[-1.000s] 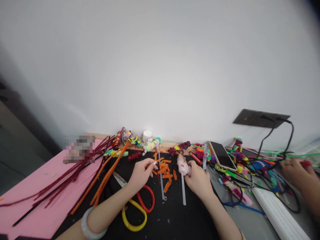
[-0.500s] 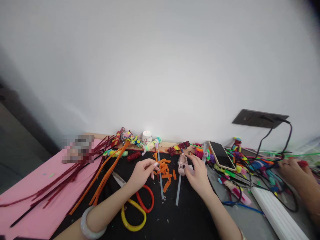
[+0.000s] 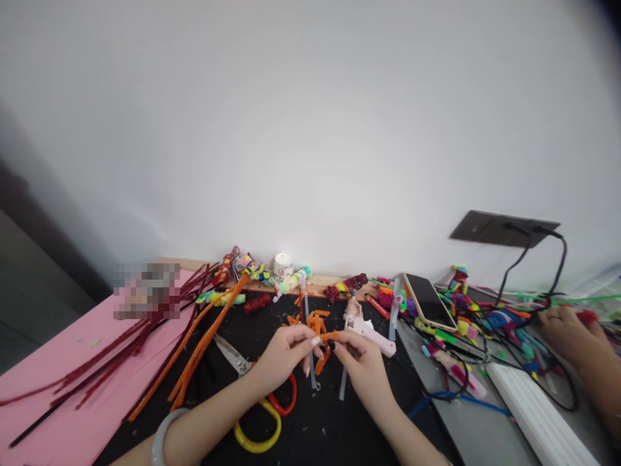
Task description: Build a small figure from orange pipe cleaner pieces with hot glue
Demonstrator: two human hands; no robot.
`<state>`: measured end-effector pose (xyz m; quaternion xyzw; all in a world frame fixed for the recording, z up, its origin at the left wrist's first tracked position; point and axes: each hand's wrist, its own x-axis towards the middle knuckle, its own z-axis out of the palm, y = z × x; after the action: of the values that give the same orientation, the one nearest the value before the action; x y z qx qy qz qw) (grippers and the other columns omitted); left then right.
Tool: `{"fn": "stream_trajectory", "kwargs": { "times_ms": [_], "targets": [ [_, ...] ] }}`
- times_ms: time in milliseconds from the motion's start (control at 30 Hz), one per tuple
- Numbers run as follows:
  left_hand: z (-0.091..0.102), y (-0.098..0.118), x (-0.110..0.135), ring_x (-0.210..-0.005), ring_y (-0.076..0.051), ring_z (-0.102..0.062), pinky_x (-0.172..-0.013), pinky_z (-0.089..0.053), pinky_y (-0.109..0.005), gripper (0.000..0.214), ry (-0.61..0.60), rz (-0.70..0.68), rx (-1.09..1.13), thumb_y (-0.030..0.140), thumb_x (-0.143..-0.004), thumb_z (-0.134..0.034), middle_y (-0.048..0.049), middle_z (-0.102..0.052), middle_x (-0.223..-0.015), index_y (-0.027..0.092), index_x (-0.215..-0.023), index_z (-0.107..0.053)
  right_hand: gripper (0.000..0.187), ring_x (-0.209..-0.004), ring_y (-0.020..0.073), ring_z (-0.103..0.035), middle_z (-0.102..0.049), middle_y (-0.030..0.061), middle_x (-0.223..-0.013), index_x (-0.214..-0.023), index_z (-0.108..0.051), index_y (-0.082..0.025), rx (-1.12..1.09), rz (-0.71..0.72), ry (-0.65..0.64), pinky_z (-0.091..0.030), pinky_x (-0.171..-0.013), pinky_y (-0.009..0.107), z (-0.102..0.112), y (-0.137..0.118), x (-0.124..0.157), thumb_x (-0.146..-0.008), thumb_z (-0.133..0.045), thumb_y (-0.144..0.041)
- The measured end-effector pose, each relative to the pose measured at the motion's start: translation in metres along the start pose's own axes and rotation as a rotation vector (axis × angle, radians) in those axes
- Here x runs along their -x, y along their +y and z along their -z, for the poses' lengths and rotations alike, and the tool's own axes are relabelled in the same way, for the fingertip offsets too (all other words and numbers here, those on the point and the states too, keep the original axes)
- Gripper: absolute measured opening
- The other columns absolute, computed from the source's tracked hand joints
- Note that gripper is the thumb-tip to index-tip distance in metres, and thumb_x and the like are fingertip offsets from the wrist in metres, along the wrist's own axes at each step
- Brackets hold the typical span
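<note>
Between both hands stretches a short orange pipe cleaner piece. My left hand pinches its left end, and my right hand has closed fingers on the right end. Just behind them lies a pile of cut orange pieces, partly hidden by my fingers. A pale pink glue gun rests beyond my right hand, and a translucent glue stick shows below it. Another translucent stick lies between my hands. Under my left forearm are scissors with a yellow and a red handle loop, blades pointing away.
Long orange pipe cleaners and dark red ones lie left, partly over a pink board. To the right are a phone, colourful craft pieces, cables and a white power strip. Another person's hand is far right.
My right hand has left the glue gun and come left to my left hand, where both hold an orange piece. The gun's handle is now uncovered.
</note>
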<state>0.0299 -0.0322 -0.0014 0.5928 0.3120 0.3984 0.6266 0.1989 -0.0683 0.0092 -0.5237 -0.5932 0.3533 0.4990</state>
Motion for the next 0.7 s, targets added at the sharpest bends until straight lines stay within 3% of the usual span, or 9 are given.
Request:
{"fn": "stream_trajectory", "kwargs": {
  "times_ms": [400, 700],
  "targets": [
    [-0.0021, -0.0032, 0.0005, -0.040, -0.006, -0.048, -0.045, -0.041, -0.020, 0.029, 0.008, -0.005, -0.022, 0.036, -0.085, -0.055, -0.0020, -0.062, -0.065, 0.011, -0.071, -0.060, 0.012, -0.076, 0.0206, -0.062, -0.070, 0.0049, -0.077, -0.076, -0.071, -0.017, -0.163, -0.114, -0.060, -0.047, -0.073, 0.031, 0.0001, -0.0016, -0.0031, -0.073, -0.061, -0.024],
    [-0.0021, -0.0078, 0.0026, -0.040, -0.006, -0.046, -0.045, -0.041, -0.020, 0.030, -0.001, 0.009, -0.056, 0.038, -0.086, -0.055, -0.0025, -0.062, -0.066, 0.011, -0.073, -0.060, 0.018, -0.061, 0.0152, -0.052, -0.059, 0.0012, -0.063, -0.063, -0.062, -0.016, -0.127, -0.123, -0.052, -0.040, -0.061, 0.027, -0.0003, -0.0002, -0.0048, -0.074, -0.061, -0.030]
  ]
}}
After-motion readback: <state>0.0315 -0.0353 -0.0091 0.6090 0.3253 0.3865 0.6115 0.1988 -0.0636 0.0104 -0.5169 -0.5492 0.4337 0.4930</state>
